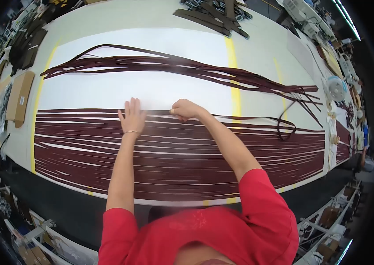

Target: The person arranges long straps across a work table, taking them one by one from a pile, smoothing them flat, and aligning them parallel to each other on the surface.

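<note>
Many dark maroon straps (182,165) lie side by side across the near half of the white table. My left hand (132,118) rests flat with fingers spread on the far edge of these rows, over the topmost strap. To its right, my right hand (187,110) is closed in a pinch on that same maroon strap (158,112). From my right hand the strap runs on to the right and ends in a loose loop (287,129) lying over the other straps. Farther back, a loose bundle of maroon straps (160,63) stretches across the table.
Yellow tape lines (234,84) cross the white table surface (129,92). At the far edge sits a pile of dark straps with buckles (215,17). A cardboard box (20,98) stands at the left edge, and a small fan (336,88) is at the right.
</note>
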Demonstrator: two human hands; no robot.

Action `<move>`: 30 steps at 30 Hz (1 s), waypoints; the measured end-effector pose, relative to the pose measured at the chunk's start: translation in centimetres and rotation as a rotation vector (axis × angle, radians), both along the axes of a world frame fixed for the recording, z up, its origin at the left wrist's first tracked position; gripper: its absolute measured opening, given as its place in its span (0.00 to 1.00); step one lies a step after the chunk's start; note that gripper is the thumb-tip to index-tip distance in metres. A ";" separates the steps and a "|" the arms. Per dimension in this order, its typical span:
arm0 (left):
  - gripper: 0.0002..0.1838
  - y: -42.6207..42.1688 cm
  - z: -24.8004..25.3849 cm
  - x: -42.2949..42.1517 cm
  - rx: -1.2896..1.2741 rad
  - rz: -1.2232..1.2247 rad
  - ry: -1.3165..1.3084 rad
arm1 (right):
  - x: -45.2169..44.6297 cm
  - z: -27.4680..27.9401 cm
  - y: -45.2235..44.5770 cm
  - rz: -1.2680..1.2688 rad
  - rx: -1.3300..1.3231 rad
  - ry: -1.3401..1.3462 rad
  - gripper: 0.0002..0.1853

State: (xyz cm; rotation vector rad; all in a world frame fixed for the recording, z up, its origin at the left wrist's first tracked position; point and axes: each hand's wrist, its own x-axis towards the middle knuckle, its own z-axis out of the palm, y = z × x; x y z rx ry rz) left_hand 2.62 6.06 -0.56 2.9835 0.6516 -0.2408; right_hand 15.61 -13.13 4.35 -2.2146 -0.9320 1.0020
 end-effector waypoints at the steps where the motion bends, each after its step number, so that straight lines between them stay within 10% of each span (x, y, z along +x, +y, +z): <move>1: 0.31 -0.1 0.4 0.2 -0.010 0.013 0.037 | 1.6 0.0 -3.7 0.008 -0.046 0.078 0.19; 11: 0.31 0.9 -0.6 0.3 0.112 0.015 0.139 | 10.6 1.4 -42.1 -0.470 -0.302 0.248 0.11; 18: 0.34 -6.3 3.8 4.2 0.322 -0.072 0.192 | 11.5 -0.5 -43.8 -0.413 -0.317 0.150 0.11; 25: 0.40 -39.1 1.0 11.8 -0.295 -0.772 -0.285 | 10.9 -0.5 -43.0 -0.277 -0.360 0.019 0.15; 30: 0.44 -41.7 0.0 11.5 -0.211 -0.878 -0.211 | 11.3 0.9 -45.2 -0.165 -0.168 -0.044 0.14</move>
